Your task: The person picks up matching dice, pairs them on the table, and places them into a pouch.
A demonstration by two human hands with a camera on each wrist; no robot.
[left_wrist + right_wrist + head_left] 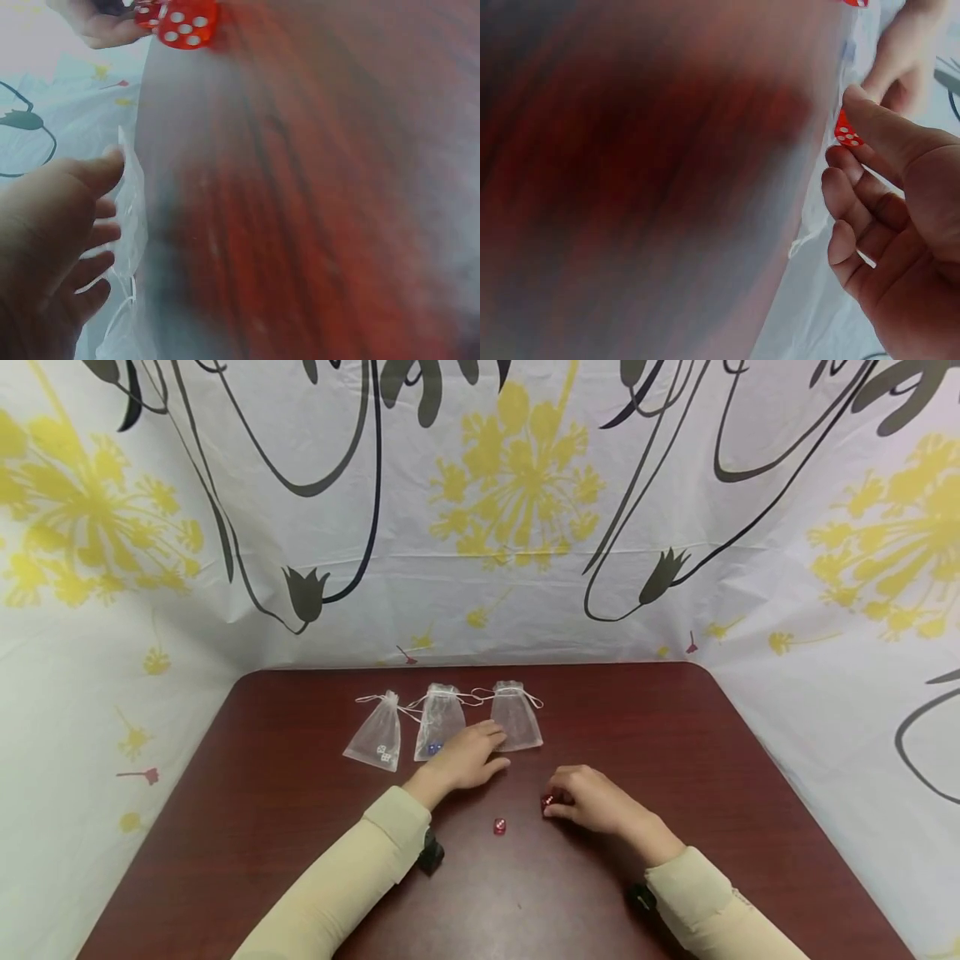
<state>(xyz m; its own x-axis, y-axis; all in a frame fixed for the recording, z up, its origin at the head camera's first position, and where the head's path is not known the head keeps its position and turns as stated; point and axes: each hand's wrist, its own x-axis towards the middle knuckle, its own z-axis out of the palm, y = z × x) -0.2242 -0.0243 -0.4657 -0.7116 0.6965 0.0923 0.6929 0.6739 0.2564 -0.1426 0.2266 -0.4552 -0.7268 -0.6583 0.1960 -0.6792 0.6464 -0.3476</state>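
My right hand [592,800] pinches a red die [847,132] between thumb and fingers, low over the table. A second red die [500,827] lies on the wood to its left, with white pips facing up. My left hand [468,757] reaches over the right-hand sheer drawstring bag [519,720], its fingertips at the bag's lower left side. Its fingers are spread and loosely extended in the left wrist view. That bag lies flat and no dice show in it.
The middle sheer bag [444,714] has blue dice [434,748] inside. White dice [384,754] sit in the left sheer bag [375,735]. Loose white drawstrings cross between the bags. The dark red table [300,793] meets a patterned cloth [420,527] behind it.
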